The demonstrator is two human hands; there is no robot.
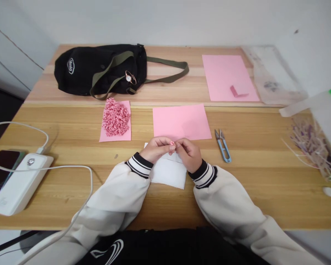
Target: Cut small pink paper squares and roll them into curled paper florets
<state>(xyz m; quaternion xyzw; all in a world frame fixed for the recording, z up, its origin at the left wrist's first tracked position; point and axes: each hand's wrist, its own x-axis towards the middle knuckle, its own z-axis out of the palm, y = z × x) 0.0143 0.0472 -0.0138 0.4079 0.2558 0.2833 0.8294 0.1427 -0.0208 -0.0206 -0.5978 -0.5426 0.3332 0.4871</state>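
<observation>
My left hand [157,149] is closed in a pinch on a tiny bunch of pink flower stamens [172,143], whose beaded tips show between the fingertips. My right hand [189,154] meets it there, thumb and fingers pinched at the same bunch; the lower part of the bunch is hidden. Beneath both hands lies a white sheet of paper [168,172], partly covered by them. Just beyond is a blank pink sheet [182,121]. A heap of similar pink stamens [116,118] rests on a smaller pink card [126,137] to the left.
Blue-handled thread snips [223,145] lie right of my hands. Behind are a black bag [79,70] with a watch [129,78] on it, and another pink sheet [223,79]. At left, a white power bank [22,184] trails a cable. Dried flowers [311,143] lie far right.
</observation>
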